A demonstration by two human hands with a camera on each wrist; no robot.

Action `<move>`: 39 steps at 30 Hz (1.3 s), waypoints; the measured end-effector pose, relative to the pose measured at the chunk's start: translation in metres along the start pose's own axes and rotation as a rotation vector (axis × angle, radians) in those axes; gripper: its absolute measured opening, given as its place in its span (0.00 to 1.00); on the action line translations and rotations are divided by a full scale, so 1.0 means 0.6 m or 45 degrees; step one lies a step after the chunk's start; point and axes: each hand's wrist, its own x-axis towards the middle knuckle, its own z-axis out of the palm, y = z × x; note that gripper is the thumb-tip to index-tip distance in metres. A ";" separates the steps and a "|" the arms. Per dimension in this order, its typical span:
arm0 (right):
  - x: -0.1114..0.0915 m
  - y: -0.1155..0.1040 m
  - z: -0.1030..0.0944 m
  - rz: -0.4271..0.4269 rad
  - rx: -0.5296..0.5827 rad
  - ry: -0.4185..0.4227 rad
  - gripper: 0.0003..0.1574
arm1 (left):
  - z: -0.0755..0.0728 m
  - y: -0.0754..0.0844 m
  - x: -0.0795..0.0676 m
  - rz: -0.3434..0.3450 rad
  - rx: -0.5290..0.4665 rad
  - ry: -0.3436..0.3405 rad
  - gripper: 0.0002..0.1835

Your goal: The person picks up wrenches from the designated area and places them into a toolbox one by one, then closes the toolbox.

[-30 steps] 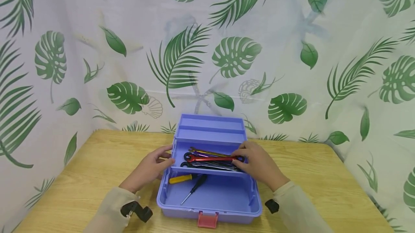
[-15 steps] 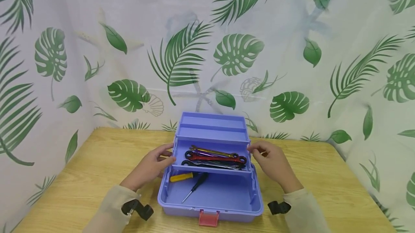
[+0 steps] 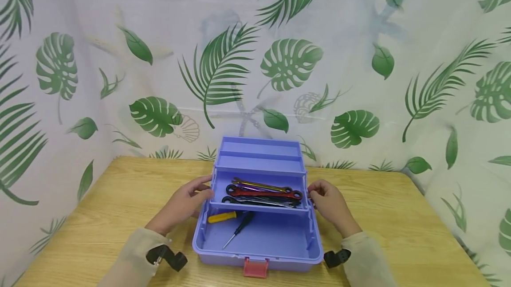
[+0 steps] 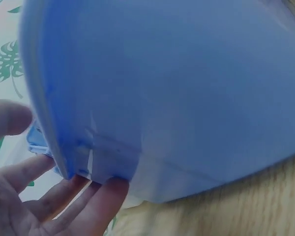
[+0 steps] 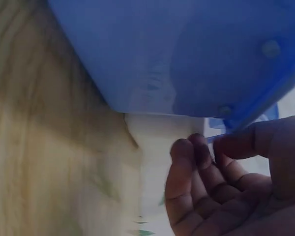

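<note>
A blue-purple toolbox [image 3: 259,262] stands open on the table, its raised tray [image 3: 221,180] holding several wrenches, among them a red wrench [image 3: 259,194] and a gold-coloured wrench [image 3: 261,186]. Below, in the main compartment, lie a yellow-handled tool [image 3: 222,217] and a black screwdriver [image 3: 241,227]. My left hand [image 3: 181,202] touches the left side; in the left wrist view its fingers [image 4: 110,196] lie fairly straight against the wall, the thumb apart from it. At the tray's right edge, my right hand [image 3: 329,202] has curled fingers, thumb and fingertips pinching a thin blue edge.
The wooden table [image 3: 399,225] extends on both sides of the toolbox. A leaf-patterned cloth [image 3: 359,92] hangs behind it. The toolbox lid [image 3: 261,149] leans back towards the cloth. A pink latch [image 3: 255,268] hangs at the front.
My right hand has let go of the red wrench, drawn back out of the tray and come to the tray's right edge. The left hand has stayed at the left side.
</note>
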 end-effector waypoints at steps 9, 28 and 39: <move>0.007 0.018 0.010 0.114 0.096 -0.032 0.16 | -0.001 -0.028 0.025 -0.100 -0.193 0.102 0.27; 0.010 0.023 0.012 0.169 0.167 -0.065 0.22 | 0.004 -0.053 0.062 -0.132 -0.216 -0.016 0.28; 0.010 0.021 0.012 0.060 0.083 -0.012 0.18 | 0.006 -0.055 0.060 -0.024 -0.174 0.053 0.25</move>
